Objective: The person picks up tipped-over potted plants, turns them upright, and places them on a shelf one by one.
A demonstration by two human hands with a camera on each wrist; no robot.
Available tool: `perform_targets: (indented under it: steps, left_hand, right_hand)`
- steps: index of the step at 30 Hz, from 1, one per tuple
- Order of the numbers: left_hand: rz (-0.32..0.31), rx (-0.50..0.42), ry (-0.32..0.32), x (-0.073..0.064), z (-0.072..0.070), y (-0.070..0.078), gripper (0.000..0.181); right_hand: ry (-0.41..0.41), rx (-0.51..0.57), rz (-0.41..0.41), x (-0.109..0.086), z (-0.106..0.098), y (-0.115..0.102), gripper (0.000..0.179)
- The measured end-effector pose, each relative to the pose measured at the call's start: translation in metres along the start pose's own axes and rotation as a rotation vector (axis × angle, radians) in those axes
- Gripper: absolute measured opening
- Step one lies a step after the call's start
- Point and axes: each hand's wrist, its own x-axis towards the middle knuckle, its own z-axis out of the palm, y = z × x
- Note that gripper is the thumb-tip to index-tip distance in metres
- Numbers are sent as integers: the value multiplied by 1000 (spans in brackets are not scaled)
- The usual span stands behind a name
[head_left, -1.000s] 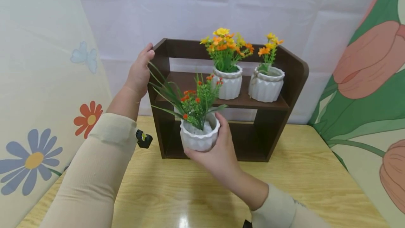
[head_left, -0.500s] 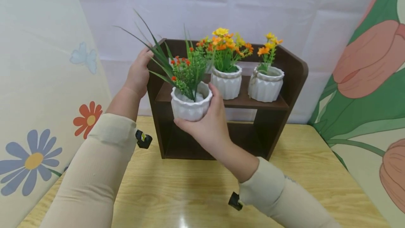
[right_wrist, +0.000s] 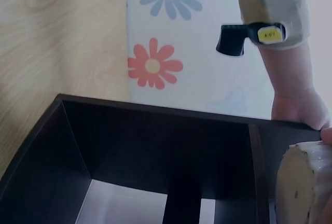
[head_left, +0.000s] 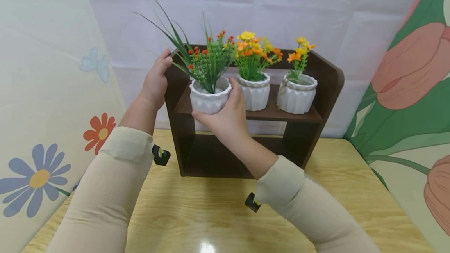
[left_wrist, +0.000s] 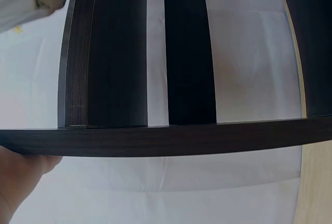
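Observation:
A white fluted pot (head_left: 209,98) with red flowers and long grassy leaves is gripped by my right hand (head_left: 230,114), thumb in front and a finger around its right side. It is at the left of the brown shelf unit's (head_left: 218,157) upper shelf. Its pale underside shows in the right wrist view; whether it touches the shelf I cannot tell. My left hand (head_left: 156,79) rests against the outside of the unit's left panel (left_wrist: 119,142), near the top, fingers pointing up. Two more white pots, one with a fuller yellow-orange bunch (head_left: 254,93) and one with fewer blooms (head_left: 297,95), stand to the right.
The unit stands on a light wooden table (head_left: 197,214) before a white cloth backdrop (head_left: 225,7). Flower-printed panels stand left (head_left: 38,89) and right (head_left: 404,128). Slats run across the unit's back, and its lower compartment has a dark floor.
My right hand has lifted the red-flowered pot from in front of the unit, up and forward to the upper shelf's left end. My left hand has stayed at the left panel.

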Motion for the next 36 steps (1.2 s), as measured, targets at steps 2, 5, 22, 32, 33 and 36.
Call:
perform_targets:
  steps: [2, 5, 22, 32, 33, 36]
  left_hand:
    - [1, 2, -2, 0, 0, 0, 57]
    - [4, 8, -1, 0, 0, 0, 57]
    - [-2, -31, -1, 2, 1, -1, 56]
    - [4, -30, -10, 2, 0, -2, 57]
    - [4, -31, -12, 2, 0, -2, 57]
    - [1, -33, -16, 1, 0, -2, 57]
  right_hand:
    - [-2, -17, -3, 5, 2, 1, 112]
    - [0, -30, -4, 14, 4, 2, 112]
    - [6, -56, 32, 44, 26, 7, 110]
    - [-13, -73, 74, 57, 36, 8, 112]
    - [-13, -74, 77, 58, 36, 9, 111]
    - [-16, -77, 97, 60, 39, 11, 110]
